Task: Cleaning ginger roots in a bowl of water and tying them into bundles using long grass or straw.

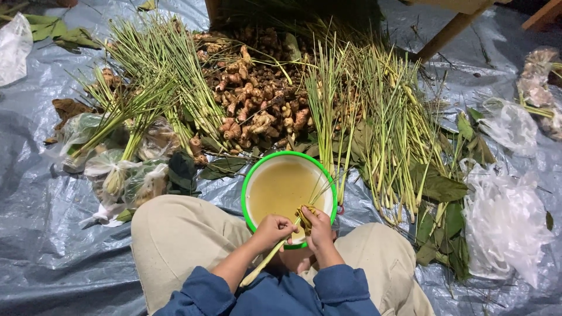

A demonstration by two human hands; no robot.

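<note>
I sit cross-legged on a grey tarp. My left hand (272,230) and my right hand (318,225) both grip a lemongrass stalk (264,263) over the near rim of a green-rimmed bowl (250,175) of murky yellowish water. The stalk's pale end points down toward my lap. Its leafy end is bunched under my right fingers above the water.
A pile of ginger-like roots (257,93) lies beyond the bowl, flanked by lemongrass stalks at left (152,76) and right (392,129). Filled plastic bags (117,175) sit at left, crumpled empty bags (503,222) at right. Green leaves (442,190) are scattered. Wooden furniture legs (451,29) stand behind.
</note>
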